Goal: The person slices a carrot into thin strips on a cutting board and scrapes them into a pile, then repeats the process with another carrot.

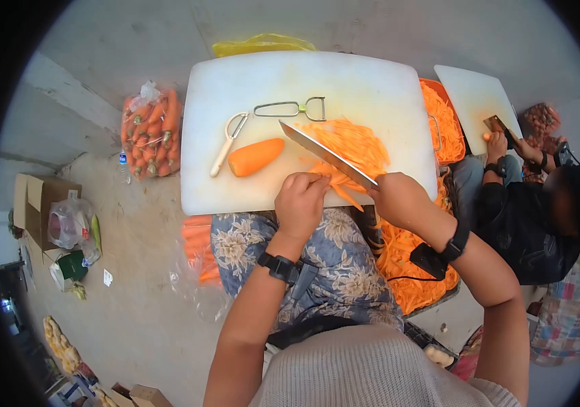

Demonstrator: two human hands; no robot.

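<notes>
My right hand (398,197) grips the handle end of a knife (330,156), whose blade slants up and left across the white cutting board (235,78). Fingers bent together, my left hand (301,200) presses on carrot pieces beside the blade near the board's front edge. Shredded carrot (358,142) lies in a pile behind and right of the blade. To the left rest a peeled carrot (256,157), a peeler with a pale handle (222,157) and a metal peeler with a green part (301,108).
A bag of carrots (151,134) stands left of the board. Shredded carrot fills an orange tub (463,146) and a container beside my legs (419,271). At right, another person (534,224) holds a knife over a second board (476,95). Boxes (40,203) sit far left.
</notes>
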